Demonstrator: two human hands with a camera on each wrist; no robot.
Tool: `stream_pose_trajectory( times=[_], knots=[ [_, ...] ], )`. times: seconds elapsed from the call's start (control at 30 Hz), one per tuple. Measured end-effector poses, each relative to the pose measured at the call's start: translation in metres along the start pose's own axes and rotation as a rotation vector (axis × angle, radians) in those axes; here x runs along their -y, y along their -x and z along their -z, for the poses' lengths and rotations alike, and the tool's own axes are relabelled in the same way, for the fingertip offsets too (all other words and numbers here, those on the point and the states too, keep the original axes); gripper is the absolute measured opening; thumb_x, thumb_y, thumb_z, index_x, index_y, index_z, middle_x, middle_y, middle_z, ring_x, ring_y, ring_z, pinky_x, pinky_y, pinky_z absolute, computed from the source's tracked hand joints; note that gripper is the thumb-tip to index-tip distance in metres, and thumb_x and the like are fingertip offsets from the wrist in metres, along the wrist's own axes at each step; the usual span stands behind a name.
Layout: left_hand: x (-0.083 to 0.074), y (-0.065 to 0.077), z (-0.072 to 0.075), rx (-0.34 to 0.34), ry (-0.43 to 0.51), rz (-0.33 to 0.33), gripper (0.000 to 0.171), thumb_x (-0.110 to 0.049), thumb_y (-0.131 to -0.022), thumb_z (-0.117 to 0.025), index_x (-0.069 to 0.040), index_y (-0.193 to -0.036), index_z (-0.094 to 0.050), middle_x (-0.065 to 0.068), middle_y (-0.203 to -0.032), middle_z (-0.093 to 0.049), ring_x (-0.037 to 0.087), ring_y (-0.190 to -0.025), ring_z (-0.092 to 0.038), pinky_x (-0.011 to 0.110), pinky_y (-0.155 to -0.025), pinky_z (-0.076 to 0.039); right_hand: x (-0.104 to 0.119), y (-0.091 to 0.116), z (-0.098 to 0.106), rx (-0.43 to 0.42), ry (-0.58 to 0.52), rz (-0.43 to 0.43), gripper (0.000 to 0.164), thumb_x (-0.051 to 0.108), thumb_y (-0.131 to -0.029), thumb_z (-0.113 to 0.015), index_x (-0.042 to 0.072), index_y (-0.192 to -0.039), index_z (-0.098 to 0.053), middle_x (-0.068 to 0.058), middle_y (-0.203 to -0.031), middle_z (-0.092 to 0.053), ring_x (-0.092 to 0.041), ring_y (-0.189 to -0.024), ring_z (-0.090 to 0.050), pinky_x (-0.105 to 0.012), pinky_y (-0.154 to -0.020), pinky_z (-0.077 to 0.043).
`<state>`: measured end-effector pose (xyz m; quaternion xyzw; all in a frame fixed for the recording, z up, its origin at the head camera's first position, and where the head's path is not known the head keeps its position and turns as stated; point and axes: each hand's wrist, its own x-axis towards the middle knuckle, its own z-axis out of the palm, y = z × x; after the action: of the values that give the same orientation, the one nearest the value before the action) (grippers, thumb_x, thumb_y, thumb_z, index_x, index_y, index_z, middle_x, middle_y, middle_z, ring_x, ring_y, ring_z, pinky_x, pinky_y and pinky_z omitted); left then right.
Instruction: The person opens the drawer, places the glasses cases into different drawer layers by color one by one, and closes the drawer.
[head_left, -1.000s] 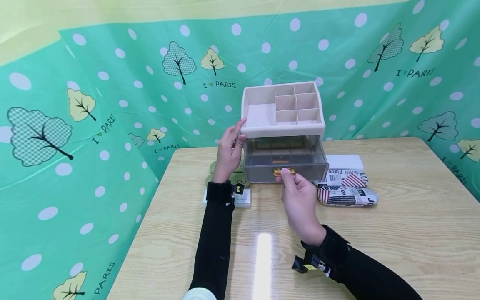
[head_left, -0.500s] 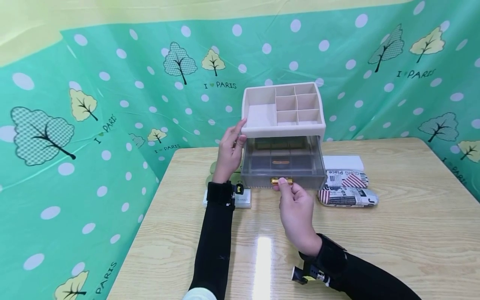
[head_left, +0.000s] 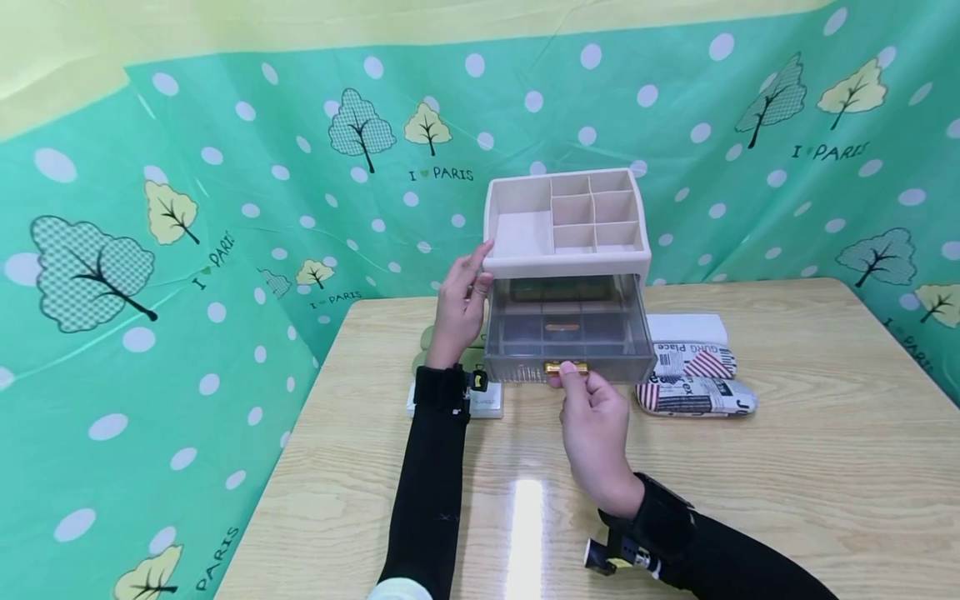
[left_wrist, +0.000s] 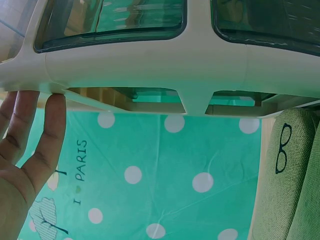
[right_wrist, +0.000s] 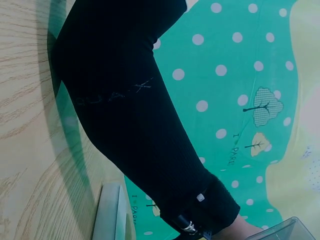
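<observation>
A cream desktop organizer [head_left: 566, 265] with open compartments on top stands at the back of the table. Its grey see-through drawer [head_left: 517, 369] is pulled out toward me. My right hand [head_left: 596, 425] pinches the gold handle [head_left: 552, 367] on the drawer front between thumb and fingers. Extended fingers of my left hand [head_left: 461, 308] rest against the organizer's left side; the left wrist view shows the fingertips touching its cream frame [left_wrist: 140, 65]. Inside the drawer no loose object can be made out, though a small orange strip [head_left: 562, 327] shows through it. The right wrist view does not show the right fingers.
Green glasses cases [left_wrist: 290, 190] and a white box [head_left: 487, 402] lie left of the organizer, partly behind my left arm. To its right are two newsprint-patterned cases [head_left: 697, 397] and a white item [head_left: 688, 328]. A green dotted curtain [head_left: 420, 217] hangs behind the table.
The drawer has slid farther out toward me, with my right hand moving along on its handle; it moves only slightly over the last half second. My left hand stays against the organizer.
</observation>
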<state>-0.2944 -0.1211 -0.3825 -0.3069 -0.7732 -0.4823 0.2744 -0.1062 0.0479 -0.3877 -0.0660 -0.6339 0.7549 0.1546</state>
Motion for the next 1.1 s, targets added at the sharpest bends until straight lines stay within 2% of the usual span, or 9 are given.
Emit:
stream_pose_trajectory(
  times=[0.23, 0.43, 0.63, 0.7, 0.77, 0.83, 0.9, 1.0, 1.1],
  knots=[
    [0.0, -0.001, 0.001, -0.001, -0.006, -0.004, 0.048, -0.024, -0.106, -0.048, -0.019, -0.154, -0.049, 0.017, -0.136, -0.057, 0.027, -0.112, -0.061, 0.041, -0.084, -0.059, -0.003, -0.002, 0.0, 0.005, -0.037, 0.019, 0.038, 0.028, -0.107, -0.057, -0.002, -0.087, -0.067, 0.004, -0.051, -0.043, -0.008, -0.042, -0.026, -0.025, -0.04, -0.021],
    [-0.001, 0.0, 0.001, 0.008, -0.015, 0.009, 0.052, -0.039, -0.106, -0.044, -0.021, -0.154, -0.048, 0.017, -0.135, -0.057, 0.026, -0.111, -0.062, 0.038, -0.083, -0.059, -0.009, 0.003, 0.005, 0.048, -0.018, 0.097, 0.042, 0.028, -0.11, -0.052, -0.006, -0.09, -0.068, 0.003, -0.048, -0.031, -0.01, -0.041, -0.023, -0.027, -0.039, -0.018],
    [-0.002, 0.001, 0.001, 0.005, -0.017, 0.012, 0.048, -0.025, -0.106, -0.048, -0.02, -0.154, -0.049, 0.017, -0.136, -0.057, 0.026, -0.112, -0.062, 0.04, -0.085, -0.059, -0.02, 0.008, 0.009, 0.083, 0.036, 0.205, 0.033, 0.015, -0.108, -0.056, -0.001, -0.082, -0.068, 0.003, -0.049, -0.034, -0.008, -0.04, -0.025, -0.026, -0.038, -0.02],
    [-0.001, 0.001, 0.001, 0.001, -0.013, 0.013, 0.048, -0.019, -0.106, -0.05, -0.019, -0.154, -0.049, 0.017, -0.136, -0.057, 0.027, -0.113, -0.062, 0.041, -0.087, -0.059, -0.025, 0.007, 0.01, 0.102, 0.054, 0.242, 0.028, 0.008, -0.105, -0.058, 0.001, -0.08, -0.069, 0.002, -0.051, -0.039, -0.007, -0.043, -0.029, -0.024, -0.041, -0.027],
    [-0.001, 0.001, 0.001, -0.002, -0.007, 0.015, 0.048, -0.016, -0.106, -0.051, -0.018, -0.153, -0.049, 0.017, -0.136, -0.057, 0.027, -0.115, -0.061, 0.042, -0.088, -0.059, -0.031, 0.004, 0.013, 0.145, 0.096, 0.265, 0.025, 0.0, -0.101, -0.059, 0.003, -0.079, -0.071, 0.002, -0.058, -0.053, -0.007, -0.047, -0.037, -0.023, -0.047, -0.034],
    [-0.001, 0.001, 0.001, -0.003, -0.009, 0.015, 0.048, -0.018, -0.105, -0.051, -0.018, -0.153, -0.05, 0.017, -0.136, -0.057, 0.027, -0.114, -0.061, 0.042, -0.087, -0.059, -0.035, 0.0, 0.016, 0.221, 0.185, 0.276, 0.023, -0.004, -0.097, -0.061, 0.006, -0.081, -0.074, 0.003, -0.066, -0.061, -0.007, -0.051, -0.043, -0.022, -0.051, -0.04],
    [0.0, 0.001, 0.001, -0.002, -0.012, 0.014, 0.048, -0.022, -0.106, -0.049, -0.018, -0.153, -0.05, 0.017, -0.135, -0.057, 0.026, -0.114, -0.061, 0.041, -0.087, -0.059, -0.037, -0.004, 0.022, 0.326, 0.326, 0.275, 0.02, 0.0, -0.095, -0.065, 0.012, -0.082, -0.075, 0.005, -0.068, -0.063, -0.006, -0.053, -0.046, -0.022, -0.053, -0.043],
    [0.0, 0.001, 0.001, 0.002, -0.026, 0.011, 0.049, -0.031, -0.106, -0.046, -0.02, -0.154, -0.049, 0.016, -0.136, -0.057, 0.026, -0.115, -0.061, 0.039, -0.088, -0.059, -0.037, -0.012, 0.03, 0.472, 0.611, 0.312, 0.01, 0.021, -0.096, -0.071, 0.019, -0.087, -0.077, 0.012, -0.068, -0.06, -0.003, -0.056, -0.05, -0.023, -0.055, -0.044],
    [0.0, 0.001, 0.0, 0.003, -0.034, 0.008, 0.05, -0.035, -0.106, -0.044, -0.021, -0.154, -0.048, 0.016, -0.136, -0.057, 0.026, -0.116, -0.061, 0.039, -0.089, -0.059, -0.037, -0.02, 0.037, 0.56, 0.841, 0.385, 0.018, 0.038, -0.094, -0.074, 0.02, -0.094, -0.077, 0.012, -0.077, -0.064, -0.003, -0.067, -0.055, -0.025, -0.06, -0.047]
  ],
)
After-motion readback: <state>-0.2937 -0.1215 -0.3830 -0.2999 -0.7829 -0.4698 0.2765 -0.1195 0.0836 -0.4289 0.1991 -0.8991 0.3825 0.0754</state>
